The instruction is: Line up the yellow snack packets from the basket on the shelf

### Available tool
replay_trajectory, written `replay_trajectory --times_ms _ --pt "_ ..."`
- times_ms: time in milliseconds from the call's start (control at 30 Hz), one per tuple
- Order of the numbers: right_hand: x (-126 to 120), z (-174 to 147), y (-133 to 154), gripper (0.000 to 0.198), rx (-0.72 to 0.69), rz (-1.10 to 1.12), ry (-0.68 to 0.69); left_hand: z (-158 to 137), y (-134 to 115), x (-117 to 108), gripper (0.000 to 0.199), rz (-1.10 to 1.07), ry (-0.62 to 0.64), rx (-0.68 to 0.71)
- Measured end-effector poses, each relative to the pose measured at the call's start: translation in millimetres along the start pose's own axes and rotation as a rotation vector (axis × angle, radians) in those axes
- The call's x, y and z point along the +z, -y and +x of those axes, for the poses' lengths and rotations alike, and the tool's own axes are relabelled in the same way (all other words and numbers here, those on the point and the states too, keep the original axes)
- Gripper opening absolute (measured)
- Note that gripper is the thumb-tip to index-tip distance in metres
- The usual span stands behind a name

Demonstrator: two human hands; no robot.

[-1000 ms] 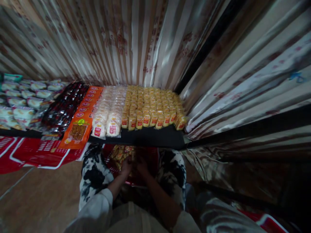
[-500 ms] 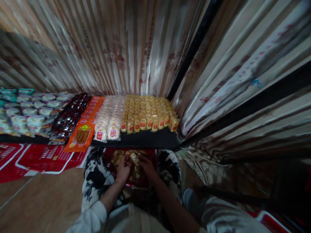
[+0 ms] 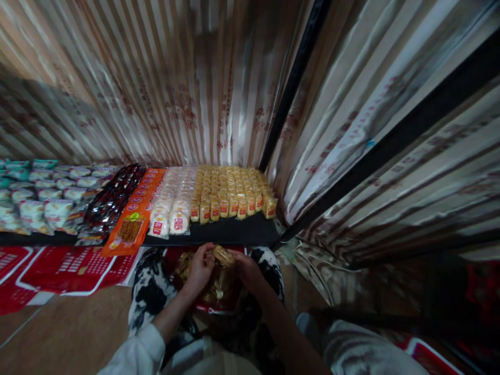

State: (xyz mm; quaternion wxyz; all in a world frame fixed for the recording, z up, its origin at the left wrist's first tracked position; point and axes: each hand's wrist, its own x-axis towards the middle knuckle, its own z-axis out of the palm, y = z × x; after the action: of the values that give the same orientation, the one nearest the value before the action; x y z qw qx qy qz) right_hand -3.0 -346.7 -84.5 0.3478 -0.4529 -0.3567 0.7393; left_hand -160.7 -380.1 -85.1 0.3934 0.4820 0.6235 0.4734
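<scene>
Between my two hands is a small gold-wrapped snack packet [image 3: 223, 255], raised just in front of the shelf edge. My left hand [image 3: 200, 269] has its fingers closed at the packet's left end. My right hand [image 3: 246, 269] pinches its right end. Below them, between my knees, a dark red bag or container [image 3: 228, 306] holds more gold-wrapped packets [image 3: 220, 287]. Its exact kind is hard to make out in the dim light. Rows of matching yellow packets [image 3: 233, 206] stand on the black shelf [image 3: 234, 232] just beyond my hands.
White-wrapped snacks [image 3: 179, 223], an orange packet strip [image 3: 127, 233], dark shiny packets [image 3: 113, 200] and white-green packets [image 3: 58, 213] continue leftward along the shelf. A striped curtain [image 3: 156, 94] hangs behind. A black bar [image 3: 351, 182] slants at right. Red printed bags [image 3: 74, 265] lie below the shelf.
The gold packet has come up out of the pile, and both hands have risen slightly relative to the bag. My view has tilted and shifted a little.
</scene>
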Motion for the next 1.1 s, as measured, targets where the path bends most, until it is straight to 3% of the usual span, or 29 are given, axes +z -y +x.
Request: replay_trajectory --times_ms 233,400,600,833,1100 --pt "-11.3 -5.0 16.4 0.028 -0.050 0.039 0.045 9.1 -16.0 8.6 0.028 0.035 0.104 0.032" --pt "-16.4 -5.0 27.4 0.033 -0.026 0.102 -0.076 10.2 -21.6 11.2 0.022 0.010 0.142 0.030" --pt "-21.2 0.8 30.8 0.030 -0.071 0.121 -0.118 11.1 -24.7 17.4 0.021 0.023 0.113 -0.024" --pt "-23.2 -1.2 33.9 0.035 -0.106 0.367 -0.075 30.0 -33.6 26.6 0.029 -0.001 0.081 -0.039" --pt "-28.2 5.3 35.7 0.017 -0.032 0.479 -0.267 57.6 -37.4 36.5 0.029 0.136 0.177 0.007"
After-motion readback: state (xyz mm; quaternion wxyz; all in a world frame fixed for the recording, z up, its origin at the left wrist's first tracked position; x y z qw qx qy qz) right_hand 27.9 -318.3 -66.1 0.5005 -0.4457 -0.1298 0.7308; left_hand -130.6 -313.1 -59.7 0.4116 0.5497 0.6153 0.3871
